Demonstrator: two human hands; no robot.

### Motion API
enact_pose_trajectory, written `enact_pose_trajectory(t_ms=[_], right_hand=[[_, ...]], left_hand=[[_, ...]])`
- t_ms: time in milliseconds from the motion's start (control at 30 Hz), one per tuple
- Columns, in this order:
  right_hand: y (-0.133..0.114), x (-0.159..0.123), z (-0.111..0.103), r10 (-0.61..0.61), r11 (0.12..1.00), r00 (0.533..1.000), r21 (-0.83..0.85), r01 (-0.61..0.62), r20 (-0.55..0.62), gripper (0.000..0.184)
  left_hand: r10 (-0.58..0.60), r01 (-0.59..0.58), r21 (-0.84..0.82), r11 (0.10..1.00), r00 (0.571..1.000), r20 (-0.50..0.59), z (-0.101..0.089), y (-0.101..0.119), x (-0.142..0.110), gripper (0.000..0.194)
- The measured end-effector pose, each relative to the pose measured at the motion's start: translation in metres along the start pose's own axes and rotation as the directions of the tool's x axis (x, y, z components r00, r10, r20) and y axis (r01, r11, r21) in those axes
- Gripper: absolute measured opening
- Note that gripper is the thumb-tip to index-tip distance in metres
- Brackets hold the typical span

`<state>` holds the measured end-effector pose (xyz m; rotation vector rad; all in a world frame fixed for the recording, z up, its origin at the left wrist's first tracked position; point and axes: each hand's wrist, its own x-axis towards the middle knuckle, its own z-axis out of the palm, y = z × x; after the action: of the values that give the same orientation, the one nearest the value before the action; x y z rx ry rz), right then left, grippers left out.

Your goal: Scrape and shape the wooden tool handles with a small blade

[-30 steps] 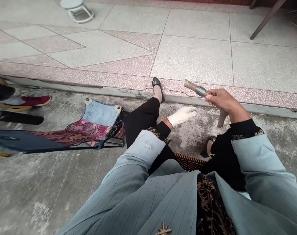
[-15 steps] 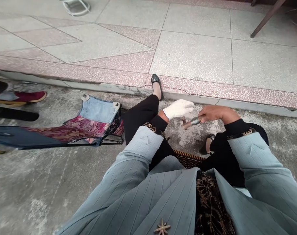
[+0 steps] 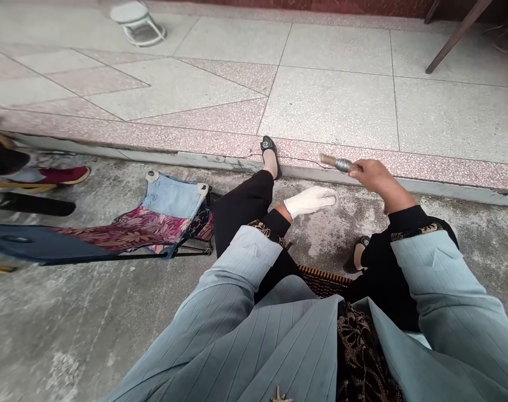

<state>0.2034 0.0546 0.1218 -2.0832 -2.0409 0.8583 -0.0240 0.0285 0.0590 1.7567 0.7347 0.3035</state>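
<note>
My right hand [image 3: 373, 176] is closed around a wooden stick wound with silvery thread [image 3: 340, 163]; the stick points up and to the left over the curb. My left hand [image 3: 313, 200], in a white glove, hangs just below and left of it above the concrete. Its fingers are curled together, and a thin thread seems to run from them toward the spool, though it is too fine to be sure. I sit with my legs out: one black shoe [image 3: 269, 147] rests against the curb, the other [image 3: 357, 250] lies under my right arm.
A folding stool with a denim and red floral seat [image 3: 161, 215] stands to my left. Another person's red shoe [image 3: 63, 174] and dark items lie at the far left. A tiled step [image 3: 329, 100] rises ahead, with a white stand [image 3: 138, 22] and a chair leg [image 3: 455, 36] on it.
My right hand dipped with the spool down toward the gloved hand, then swung back up and outward. The gloved left hand stayed nearly in place.
</note>
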Motion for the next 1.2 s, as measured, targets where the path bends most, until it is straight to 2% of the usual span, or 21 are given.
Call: enact_pose_trajectory(t_ms=[33, 100, 167, 200, 233, 300, 333, 367, 400, 467, 500, 567, 667, 867, 900, 967, 1067, 1133, 1200], right_hand=[[-0.002, -0.001, 0.003, 0.012, 0.991, 0.999, -0.131, -0.006, 0.044, 0.032], [-0.002, -0.006, 0.007, 0.003, 0.953, 0.979, -0.297, 0.059, 0.202, 0.031], [0.001, -0.012, 0.01, -0.046, 0.925, 0.914, -0.329, 0.192, 0.404, 0.025], [0.004, -0.014, 0.01, -0.088, 0.919, 0.853, -0.287, 0.268, 0.515, 0.021], [0.008, -0.016, 0.01, -0.141, 0.92, 0.768, -0.204, 0.335, 0.624, 0.018], [0.017, -0.017, 0.009, -0.272, 0.924, 0.576, 0.042, 0.381, 0.771, 0.019], [0.02, -0.018, 0.007, -0.347, 0.918, 0.513, 0.173, 0.357, 0.785, 0.024], [0.023, -0.018, 0.005, -0.418, 0.904, 0.496, 0.292, 0.314, 0.761, 0.031], [0.025, -0.018, 0.002, -0.476, 0.88, 0.524, 0.394, 0.266, 0.706, 0.039], [0.024, -0.021, -0.004, -0.532, 0.808, 0.652, 0.555, 0.199, 0.54, 0.05], [0.022, -0.023, -0.008, -0.532, 0.772, 0.711, 0.609, 0.183, 0.46, 0.05], [0.014, -0.028, -0.013, -0.504, 0.725, 0.793, 0.667, 0.172, 0.343, 0.046], [0.0, -0.033, -0.013, -0.442, 0.703, 0.858, 0.695, 0.151, 0.261, 0.035], [-0.005, -0.012, 0.006, -0.379, 0.624, 0.925, 0.749, 0.22, 0.044, 0.024], [-0.004, -0.007, 0.008, -0.343, 0.643, 0.939, 0.729, 0.235, 0.0, 0.022], [-0.002, 0.001, 0.011, -0.24, 0.755, 0.969, 0.616, 0.224, -0.058, 0.018], [-0.002, 0.005, 0.012, -0.117, 0.965, 0.989, 0.223, 0.135, -0.09, 0.025], [-0.001, 0.004, 0.012, -0.097, 0.993, 0.995, -0.064, 0.095, -0.031, 0.029], [0.003, 0.001, 0.013, -0.115, 0.968, 0.988, -0.213, 0.135, 0.102, 0.024]], left_hand=[[0.009, -0.009, 0.02, 1.0, 1.0, -0.022, -0.002, 0.001, -0.001, 0.041], [-0.013, 0.014, 0.019, 1.0, 0.997, -0.07, -0.007, 0.0, -0.004, 0.037], [-0.06, 0.06, -0.008, 0.998, 0.992, -0.115, -0.011, -0.003, -0.005, 0.035], [-0.075, 0.072, -0.028, 0.997, 0.989, -0.126, -0.012, -0.004, -0.005, 0.034], [-0.079, 0.073, -0.051, 0.996, 0.989, -0.128, -0.013, -0.005, -0.005, 0.034], [-0.066, 0.052, -0.11, 0.993, 0.991, -0.12, -0.013, -0.007, -0.004, 0.034], [-0.055, 0.038, -0.15, 0.988, 0.992, -0.114, -0.013, -0.007, -0.003, 0.034], [-0.046, 0.026, -0.189, 0.982, 0.993, -0.104, -0.012, -0.008, -0.002, 0.034], [-0.043, 0.017, -0.23, 0.973, 0.993, -0.109, -0.011, -0.01, -0.001, 0.033], [-0.066, 0.017, -0.318, 0.948, 0.988, -0.142, -0.009, -0.013, 0.0, 0.033], [-0.087, 0.022, -0.365, 0.931, 0.983, -0.161, -0.008, -0.014, 0.001, 0.034], [-0.12, 0.015, -0.447, 0.894, 0.971, -0.207, -0.006, -0.017, 0.001, 0.037], [-0.115, -0.018, -0.529, 0.848, 0.97, -0.216, -0.005, -0.02, 0.001, 0.043], [-0.075, -0.018, -0.499, 0.866, 0.983, -0.166, -0.004, -0.017, 0.003, 0.045], [-0.075, -0.007, -0.471, 0.882, 0.985, -0.155, -0.003, -0.016, 0.004, 0.043], [-0.069, 0.018, -0.4, 0.916, 0.991, -0.113, -0.003, -0.015, 0.004, 0.037], [-0.045, 0.019, -0.273, 0.962, 0.995, -0.092, -0.006, -0.014, 0.004, 0.031], [-0.047, 0.025, -0.161, 0.987, 0.99, -0.133, -0.01, -0.013, 0.003, 0.031], [-0.06, 0.054, -0.048, 0.997, 0.987, -0.147, -0.014, -0.011, 0.001, 0.032]])
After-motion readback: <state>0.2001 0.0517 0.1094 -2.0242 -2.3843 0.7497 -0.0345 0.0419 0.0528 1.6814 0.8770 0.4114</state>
